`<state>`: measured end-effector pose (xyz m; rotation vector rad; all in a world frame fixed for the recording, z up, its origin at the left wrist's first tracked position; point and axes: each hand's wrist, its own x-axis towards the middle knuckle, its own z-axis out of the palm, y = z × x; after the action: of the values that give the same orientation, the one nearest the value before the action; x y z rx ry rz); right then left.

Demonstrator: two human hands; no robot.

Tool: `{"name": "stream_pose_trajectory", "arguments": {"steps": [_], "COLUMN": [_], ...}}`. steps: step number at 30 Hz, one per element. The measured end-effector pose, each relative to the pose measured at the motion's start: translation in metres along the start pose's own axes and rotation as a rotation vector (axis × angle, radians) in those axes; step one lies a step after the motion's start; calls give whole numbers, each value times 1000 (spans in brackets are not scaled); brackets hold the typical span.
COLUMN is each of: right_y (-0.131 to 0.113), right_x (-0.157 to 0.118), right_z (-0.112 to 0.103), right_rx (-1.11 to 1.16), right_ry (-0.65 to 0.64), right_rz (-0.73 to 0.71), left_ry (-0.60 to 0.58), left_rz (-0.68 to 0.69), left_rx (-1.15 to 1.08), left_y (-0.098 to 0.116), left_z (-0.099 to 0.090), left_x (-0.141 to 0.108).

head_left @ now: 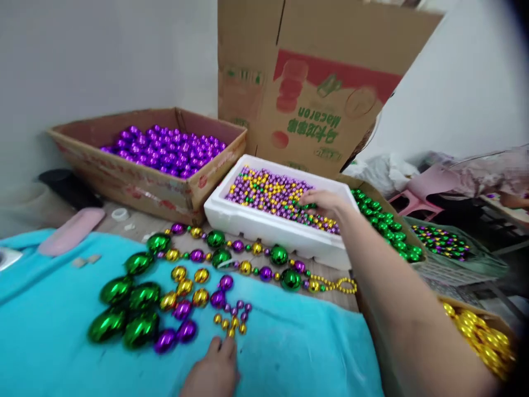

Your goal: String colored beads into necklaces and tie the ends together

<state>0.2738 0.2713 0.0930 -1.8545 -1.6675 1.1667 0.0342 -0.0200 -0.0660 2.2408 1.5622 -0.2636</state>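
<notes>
My right hand [324, 203] reaches into a white foam box [273, 236] of small purple, gold and green beads [264, 190]. Its fingers are bent together around small green beads, partly hidden beneath them. At the bottom, my left hand [215, 368] rests on a turquoise towel [297, 347], fingers stretched forward, tips beside a small gold bead [231, 332]. Loose beads lie ahead of it: small purple ones [240, 304], larger purple ones [182, 331], gold ones [184, 286] and big green ones [142, 325]. Behind them stretches a strung bead necklace [265, 273] with a gold bead loop.
A cardboard box of purple beads [215, 179] stands at the back left, beside a tall carton [256, 105]. To the right are green beads [382, 226], mixed beads [442, 241], gold beads [481, 336] and a pink stool [425, 190]. A pink dish [72, 231] lies left.
</notes>
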Motion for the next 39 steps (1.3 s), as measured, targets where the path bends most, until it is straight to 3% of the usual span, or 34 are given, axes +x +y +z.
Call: {"name": "stream_pose_trajectory", "arguments": {"steps": [4, 9, 11, 13, 17, 24, 33, 39], "right_y": [1, 40, 63, 83, 104, 109, 120, 124], "right_x": [-53, -130, -151, -163, -170, -178, -182, -186], "right_z": [24, 106, 142, 173, 210, 216, 207, 202], "right_rx": [193, 228, 121, 9, -83, 278, 479, 688], "right_ry": [-219, -535, -529, -406, -244, -146, -112, -194], "right_rz": [-30, 123, 114, 80, 48, 172, 199, 199], "left_ry": [10, 38, 61, 90, 126, 122, 135, 121], "left_rz": [23, 66, 110, 164, 191, 171, 155, 157], "left_rx": [56, 103, 98, 89, 99, 113, 104, 92], "left_y": [8, 8, 8, 9, 12, 13, 13, 15], "left_z": [-17, -14, -9, -6, -3, -2, 2, 4], "left_x": [-10, -21, -25, -27, -27, -47, -63, -64]}}
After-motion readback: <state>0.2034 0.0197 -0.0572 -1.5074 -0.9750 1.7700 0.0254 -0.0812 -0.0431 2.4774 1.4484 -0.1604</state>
